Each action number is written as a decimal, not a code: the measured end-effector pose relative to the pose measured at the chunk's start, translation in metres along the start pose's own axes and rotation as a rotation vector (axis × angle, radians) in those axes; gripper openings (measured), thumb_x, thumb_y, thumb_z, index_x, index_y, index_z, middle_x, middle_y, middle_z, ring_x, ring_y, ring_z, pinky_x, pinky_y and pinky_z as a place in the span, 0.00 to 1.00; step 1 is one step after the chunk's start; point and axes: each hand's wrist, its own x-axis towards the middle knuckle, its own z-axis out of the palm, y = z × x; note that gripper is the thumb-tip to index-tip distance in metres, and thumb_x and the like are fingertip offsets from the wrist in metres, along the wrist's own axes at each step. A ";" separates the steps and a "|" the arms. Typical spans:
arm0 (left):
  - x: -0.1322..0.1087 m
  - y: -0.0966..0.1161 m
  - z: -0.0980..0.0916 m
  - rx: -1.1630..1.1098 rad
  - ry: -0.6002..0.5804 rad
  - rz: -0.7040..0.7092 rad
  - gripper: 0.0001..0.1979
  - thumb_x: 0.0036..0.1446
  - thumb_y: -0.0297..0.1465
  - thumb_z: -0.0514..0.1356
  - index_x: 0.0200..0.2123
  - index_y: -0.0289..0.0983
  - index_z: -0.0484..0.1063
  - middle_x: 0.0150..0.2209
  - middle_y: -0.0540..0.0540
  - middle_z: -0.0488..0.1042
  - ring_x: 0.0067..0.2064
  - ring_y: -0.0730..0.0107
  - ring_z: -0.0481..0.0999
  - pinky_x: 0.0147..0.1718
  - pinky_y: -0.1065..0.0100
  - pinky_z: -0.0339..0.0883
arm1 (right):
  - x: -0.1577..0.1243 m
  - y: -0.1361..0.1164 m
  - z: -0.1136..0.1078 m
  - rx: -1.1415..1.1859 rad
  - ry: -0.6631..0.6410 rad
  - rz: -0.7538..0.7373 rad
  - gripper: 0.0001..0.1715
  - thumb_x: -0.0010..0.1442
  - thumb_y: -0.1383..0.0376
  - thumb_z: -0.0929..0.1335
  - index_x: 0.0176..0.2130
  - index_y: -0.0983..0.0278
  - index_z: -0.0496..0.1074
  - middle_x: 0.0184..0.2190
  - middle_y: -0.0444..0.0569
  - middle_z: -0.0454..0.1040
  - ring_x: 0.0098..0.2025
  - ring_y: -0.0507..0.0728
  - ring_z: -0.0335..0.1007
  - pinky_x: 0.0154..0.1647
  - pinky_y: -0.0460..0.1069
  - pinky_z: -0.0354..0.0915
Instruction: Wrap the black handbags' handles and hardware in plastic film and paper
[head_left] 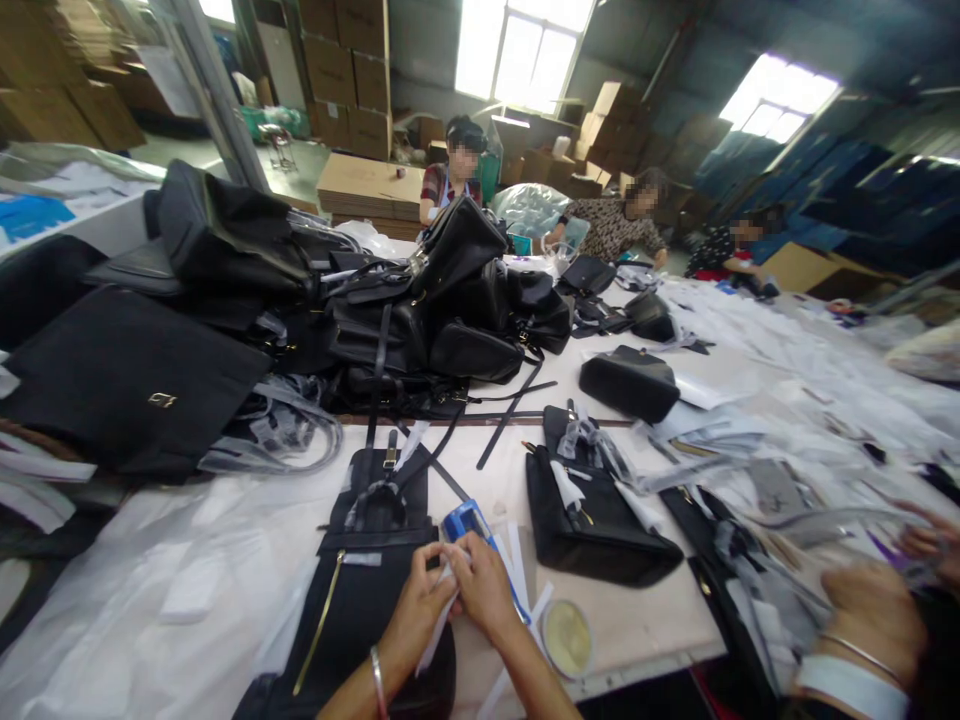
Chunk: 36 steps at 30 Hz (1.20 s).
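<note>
Lower centre, the left hand point(420, 605) and right hand point(481, 588) pinch a white strip point(437, 635) over a black bag point(352, 600) — a blue object point(463, 520) just beyond, a round tub point(567, 638) beside the right forearm. Heaped bags point(450, 300) crowd upper left to centre — partly hiding a co-worker point(436, 185).

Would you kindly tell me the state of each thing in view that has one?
Left hand: closed on white strip
Right hand: meeting the left, grip unclear
White strip: held, slanting down
Black backpack: lying flat
Gold zipper: appears closed
Blue object: partly hidden by right hand
Round tub: open or lidded, cannot tell
Black bags behind: heaped
Cardboard boxes: stacked
</note>
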 end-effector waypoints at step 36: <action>-0.016 -0.013 -0.009 -0.025 0.218 -0.274 0.18 0.44 0.40 0.69 0.32 0.30 0.76 0.24 0.47 0.75 0.23 0.75 0.71 0.24 0.75 0.65 | -0.089 0.046 -0.040 -0.250 0.267 -0.010 0.12 0.62 0.67 0.61 0.44 0.60 0.69 0.41 0.50 0.72 0.46 0.59 0.67 0.48 0.53 0.63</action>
